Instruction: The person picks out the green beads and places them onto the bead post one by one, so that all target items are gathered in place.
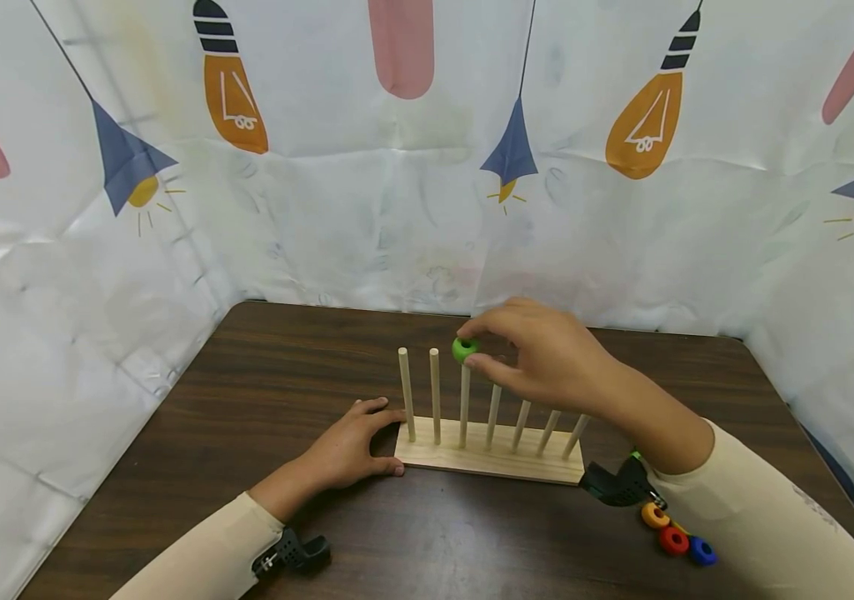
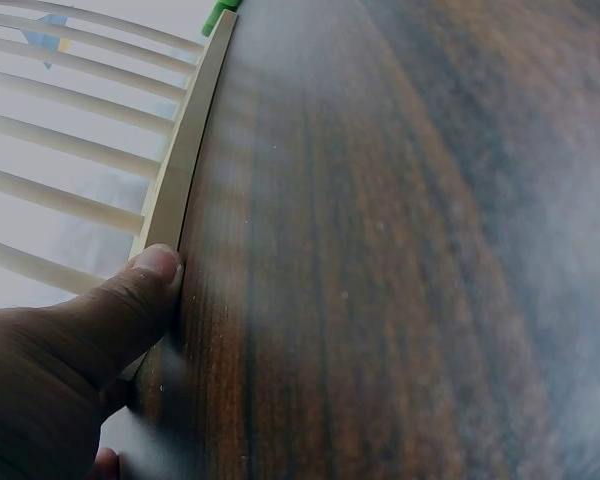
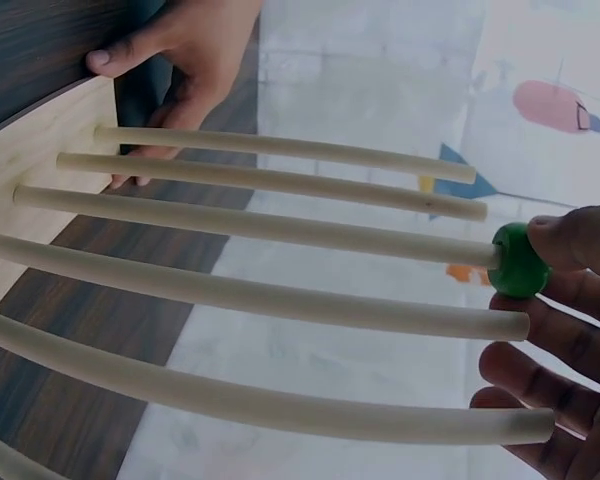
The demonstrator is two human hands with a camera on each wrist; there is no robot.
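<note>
A wooden peg board [image 1: 490,454] with a row of several upright pegs stands on the table. My right hand [image 1: 557,350] pinches a green bead [image 1: 464,350] between thumb and fingers at the top of the third peg from the left. In the right wrist view the peg's tip meets the green bead [image 3: 521,262]; whether it has entered the hole is hidden. At the board's left end my left hand [image 1: 347,446] grips the base, thumb on the near side and fingers toward the far side. The left wrist view shows that thumb [image 2: 130,300] against the base's edge.
Right of the board, by my right forearm, lie an orange bead [image 1: 655,515], a red bead [image 1: 674,541] and a blue bead [image 1: 702,551]. A bit of yellow and a bit of green show there, partly covered. A printed curtain [image 1: 427,225] hangs behind the dark table [image 1: 292,358].
</note>
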